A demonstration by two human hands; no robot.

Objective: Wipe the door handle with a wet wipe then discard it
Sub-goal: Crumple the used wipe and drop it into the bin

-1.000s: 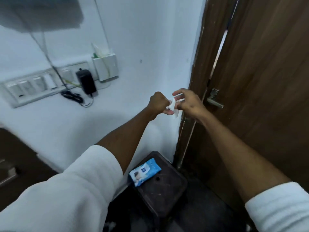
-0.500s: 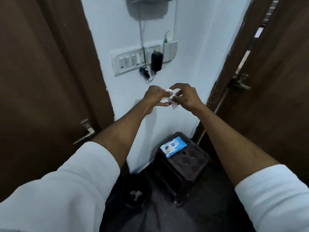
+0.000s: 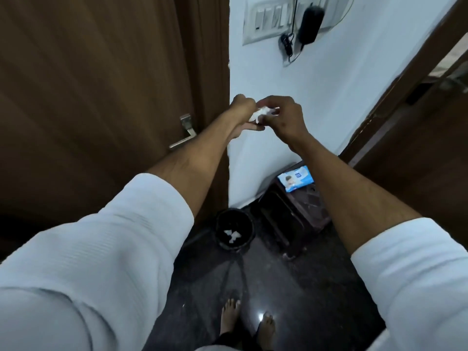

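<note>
Big brown door [image 3: 88, 97] fills the left of the scene, and its metal door handle [image 3: 183, 134] sits just left of the left forearm, pointing down and left. White wall [image 3: 316, 110] runs up the middle, and a second brown door [image 3: 417, 160] stands on the right, with its own handle blurred at the far right edge.

Both arms are stretched out in white sleeves, and the hands meet in front of the wall. The left hand [image 3: 243, 111] is curled shut around one end of the wet wipe [image 3: 260, 114], the right hand [image 3: 285, 115] pinches the other end with its fingertips, fingers bent, palm down. The wipe is bunched up small and white between them, clear of either handle.

By the look of it this is the balling-up step, with the wipe being scrunched ready for the bin, though it could be a refold for another pass at the left handle; I cannot tell which. If it is the throw, the next move calls for one hand to let go and the other to drop down and left.

Down on the dark floor, the black bin [image 3: 234, 231] stands by the corner of the left door, with white scraps already inside. Right of it is a dark stool [image 3: 291, 214] carrying the blue wipes pack [image 3: 295, 179]. Nothing blocks the way down to the bin; the stool is close beside it. Bare feet show at the near edge. A switch panel [image 3: 273, 19] and black charger [image 3: 307, 25] hang high on the wall.
</note>
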